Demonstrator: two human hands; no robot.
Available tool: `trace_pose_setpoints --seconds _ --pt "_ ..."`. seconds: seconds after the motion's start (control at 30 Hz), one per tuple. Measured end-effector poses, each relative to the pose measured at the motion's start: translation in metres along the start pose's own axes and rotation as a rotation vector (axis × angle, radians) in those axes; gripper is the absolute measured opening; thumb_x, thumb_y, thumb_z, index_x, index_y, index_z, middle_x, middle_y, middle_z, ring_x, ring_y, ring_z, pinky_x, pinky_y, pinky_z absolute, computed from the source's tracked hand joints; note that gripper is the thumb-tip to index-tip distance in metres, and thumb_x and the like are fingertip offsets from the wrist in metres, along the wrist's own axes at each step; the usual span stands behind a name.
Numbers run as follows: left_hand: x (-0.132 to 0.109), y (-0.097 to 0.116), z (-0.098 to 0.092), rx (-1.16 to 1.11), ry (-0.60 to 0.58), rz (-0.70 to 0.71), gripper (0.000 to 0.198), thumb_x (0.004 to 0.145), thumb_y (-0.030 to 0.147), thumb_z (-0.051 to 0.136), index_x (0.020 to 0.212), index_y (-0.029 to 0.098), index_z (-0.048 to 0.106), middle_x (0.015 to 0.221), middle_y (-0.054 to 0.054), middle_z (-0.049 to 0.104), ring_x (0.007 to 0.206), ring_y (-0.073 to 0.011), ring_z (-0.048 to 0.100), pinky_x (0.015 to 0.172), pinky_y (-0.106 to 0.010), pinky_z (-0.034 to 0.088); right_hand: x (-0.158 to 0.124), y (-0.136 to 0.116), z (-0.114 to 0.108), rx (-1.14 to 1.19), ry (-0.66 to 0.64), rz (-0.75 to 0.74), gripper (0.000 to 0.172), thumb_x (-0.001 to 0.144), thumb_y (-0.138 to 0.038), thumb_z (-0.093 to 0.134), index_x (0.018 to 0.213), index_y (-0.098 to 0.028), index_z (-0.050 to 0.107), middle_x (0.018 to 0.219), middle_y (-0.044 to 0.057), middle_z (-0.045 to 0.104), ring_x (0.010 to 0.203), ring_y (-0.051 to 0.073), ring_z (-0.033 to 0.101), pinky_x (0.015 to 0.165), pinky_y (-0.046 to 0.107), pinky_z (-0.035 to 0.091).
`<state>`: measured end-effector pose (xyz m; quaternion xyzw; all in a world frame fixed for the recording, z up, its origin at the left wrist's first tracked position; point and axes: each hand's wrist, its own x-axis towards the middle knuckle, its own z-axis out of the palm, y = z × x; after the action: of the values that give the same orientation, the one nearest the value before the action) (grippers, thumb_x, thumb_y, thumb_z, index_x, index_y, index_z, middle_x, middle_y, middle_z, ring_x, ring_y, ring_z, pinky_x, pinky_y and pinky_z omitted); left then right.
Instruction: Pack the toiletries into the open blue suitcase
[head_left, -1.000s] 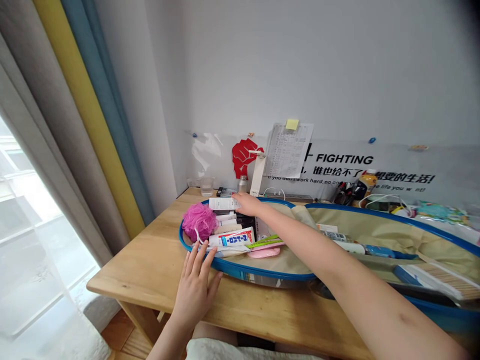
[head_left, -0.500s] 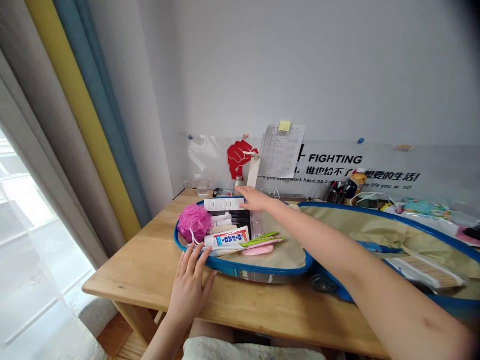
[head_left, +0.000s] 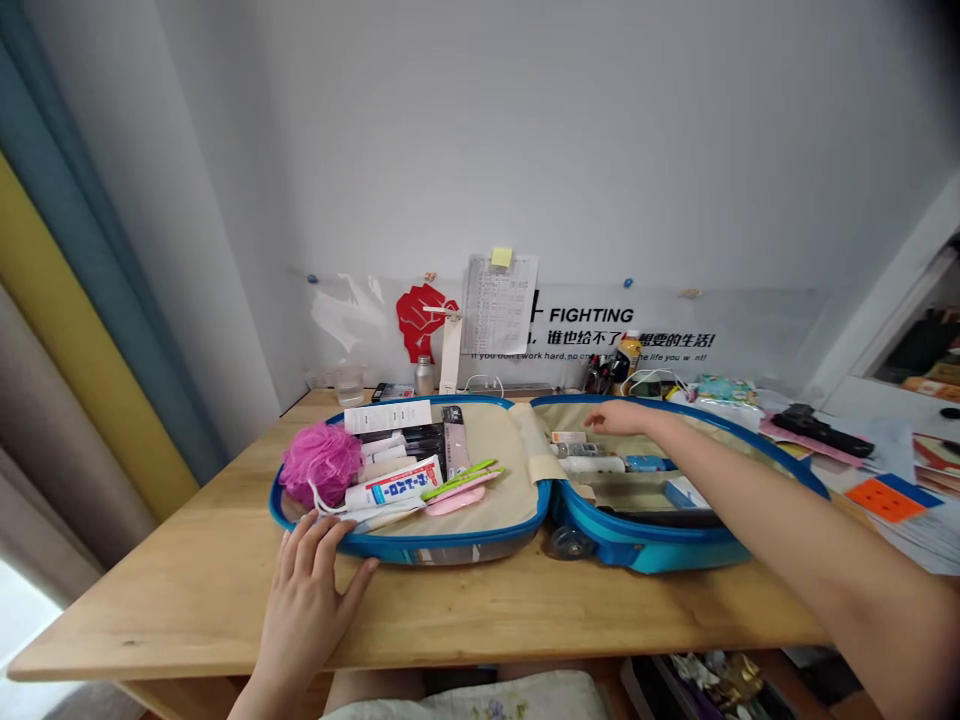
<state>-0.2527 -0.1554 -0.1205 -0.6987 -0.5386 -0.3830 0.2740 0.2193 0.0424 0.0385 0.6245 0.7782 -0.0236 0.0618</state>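
An open blue hard-shell suitcase (head_left: pixel 442 545) with beige lining lies flat on the table, its two halves side by side. My left hand (head_left: pixel 304 595) rests with fingers apart at the front blue rim of the left half, holding nothing. That half holds a pink shower puff (head_left: pixel 320 463), a toothpaste box (head_left: pixel 394 483), a pink soap case (head_left: pixel 455 501) and several toiletries. My right hand (head_left: pixel 621 418) reaches over the right half, close to a white tube (head_left: pixel 591 464) and a blue tube (head_left: pixel 649 463). Nothing shows in its fingers.
The suitcase sits on a wooden table (head_left: pixel 180 600). Behind it stand a glass (head_left: pixel 349 385), a small metal bottle (head_left: pixel 424 376) and a white desk lamp (head_left: pixel 450 355). Papers and a black remote control (head_left: pixel 821 431) lie at the right. Curtains hang at the left.
The view has swung right, showing all of the suitcase. My right hand has moved right, from the far rim of the left half to above the right half. My left hand stays at the front rim.
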Motion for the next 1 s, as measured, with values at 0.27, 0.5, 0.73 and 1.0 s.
trace_pose_setpoints --seconds 0.27,0.5,0.73,1.0 --pt "-0.001 0.001 0.001 -0.003 0.01 -0.004 0.045 0.091 0.049 0.047 0.123 0.018 0.048 0.117 -0.015 0.058 0.125 -0.0339 0.045 0.104 -0.054 0.038 -0.004 0.004 0.039 -0.009 -0.091 0.01 0.04 0.062 -0.017 0.064 0.102 -0.02 0.069 0.105 0.009 0.07 0.094 0.025 0.065 0.078 0.032 0.05" --pt "0.001 0.004 -0.004 -0.002 -0.028 -0.025 0.05 0.092 0.041 0.048 0.137 0.021 0.039 0.129 -0.014 0.054 0.133 -0.0326 0.04 0.107 -0.052 0.036 -0.006 0.003 0.046 -0.03 -0.16 0.025 0.04 0.057 -0.023 0.07 0.097 -0.019 0.068 0.103 0.011 0.069 0.092 0.029 0.065 0.076 0.036 0.049" --pt "0.001 0.005 -0.005 -0.008 -0.015 -0.014 0.054 0.092 0.04 0.048 0.141 0.021 0.036 0.13 -0.014 0.053 0.132 -0.0333 0.04 0.107 -0.053 0.037 -0.018 0.002 0.036 0.048 -0.215 0.068 0.049 0.058 -0.03 0.074 0.105 -0.02 0.07 0.108 0.012 0.069 0.097 0.032 0.065 0.082 0.038 0.049" --pt "0.002 0.005 -0.003 -0.038 -0.009 -0.018 0.056 0.092 0.04 0.048 0.143 0.022 0.034 0.131 -0.015 0.053 0.133 -0.0335 0.039 0.108 -0.054 0.035 -0.064 0.008 0.018 0.233 -0.491 -0.028 0.058 0.055 -0.046 0.073 0.106 -0.019 0.07 0.105 0.008 0.071 0.099 0.028 0.065 0.084 0.035 0.05"
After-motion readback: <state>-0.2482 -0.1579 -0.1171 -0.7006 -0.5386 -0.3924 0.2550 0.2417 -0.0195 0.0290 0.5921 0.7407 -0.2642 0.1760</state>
